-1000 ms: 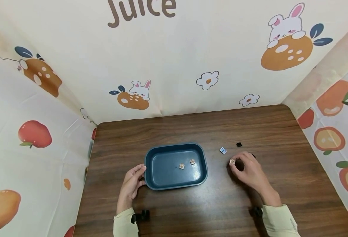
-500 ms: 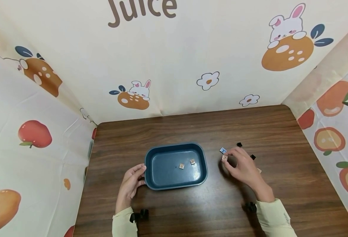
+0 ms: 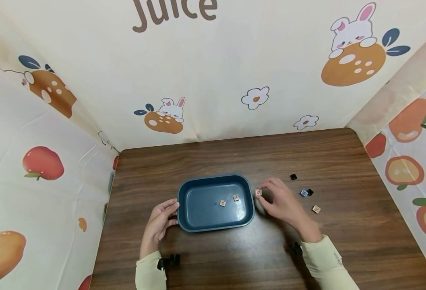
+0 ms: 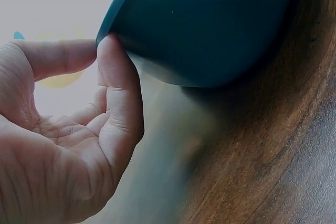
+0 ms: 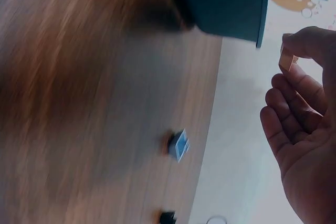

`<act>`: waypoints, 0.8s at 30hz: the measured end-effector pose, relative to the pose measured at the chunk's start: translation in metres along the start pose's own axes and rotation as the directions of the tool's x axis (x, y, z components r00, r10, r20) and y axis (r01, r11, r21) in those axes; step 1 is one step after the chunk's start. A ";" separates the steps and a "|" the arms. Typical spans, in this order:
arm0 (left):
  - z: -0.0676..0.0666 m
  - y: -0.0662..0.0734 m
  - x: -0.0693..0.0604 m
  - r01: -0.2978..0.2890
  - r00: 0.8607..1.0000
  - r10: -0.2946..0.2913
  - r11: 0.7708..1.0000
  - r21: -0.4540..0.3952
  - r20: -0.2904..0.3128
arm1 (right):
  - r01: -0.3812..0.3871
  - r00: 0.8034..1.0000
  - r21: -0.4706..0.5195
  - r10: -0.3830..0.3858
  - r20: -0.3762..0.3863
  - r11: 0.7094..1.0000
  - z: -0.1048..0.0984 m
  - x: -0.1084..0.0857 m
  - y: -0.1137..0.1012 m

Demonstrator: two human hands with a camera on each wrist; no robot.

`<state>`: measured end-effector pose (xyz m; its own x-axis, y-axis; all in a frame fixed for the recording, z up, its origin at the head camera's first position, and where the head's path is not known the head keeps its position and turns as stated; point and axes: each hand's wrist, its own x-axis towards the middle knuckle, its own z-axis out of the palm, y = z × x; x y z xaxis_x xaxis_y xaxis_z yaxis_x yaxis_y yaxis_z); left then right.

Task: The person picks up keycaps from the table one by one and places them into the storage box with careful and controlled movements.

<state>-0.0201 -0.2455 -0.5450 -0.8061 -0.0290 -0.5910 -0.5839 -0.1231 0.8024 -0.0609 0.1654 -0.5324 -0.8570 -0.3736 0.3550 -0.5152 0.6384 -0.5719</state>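
My left hand pinches the left rim of a dark blue rectangular tray between thumb and finger; the left wrist view shows its fingertips on the tray's edge. Inside the tray lie two small square orange-and-white blocks, one left and one right. Just off the tray's right rim, my right hand pinches a similar block between thumb and index finger. In the right wrist view this block sits at the fingertips, beside the tray's corner, while the other fingers are loosely bent.
Right of my right hand lie a black block, a blue block touching another black one, and an orange-and-white block. A blue-topped block shows in the right wrist view. Printed cloth walls the wooden table.
My right hand has carried its block left to the tray's side. Blocks it covered on the right now show, while the blue block farther left is hidden behind it. My left hand stays on the rim.
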 end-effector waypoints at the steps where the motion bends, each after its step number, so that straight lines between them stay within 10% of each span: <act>1: 0.000 0.000 0.000 0.000 1.000 0.000 1.000 0.004 0.002 | 0.001 1.000 0.005 -0.001 0.011 1.000 0.001 0.002 -0.002; 24: -0.001 0.005 0.000 0.024 1.000 -0.023 0.999 0.033 -0.010 | 0.072 0.988 0.058 -0.079 0.130 0.996 0.025 0.024 -0.033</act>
<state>-0.0222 -0.2475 -0.5412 -0.7914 -0.0362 -0.6103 -0.6055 -0.0909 0.7906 -0.0646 0.1181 -0.5233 -0.8078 -0.5074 0.3000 -0.5756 0.5694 -0.5870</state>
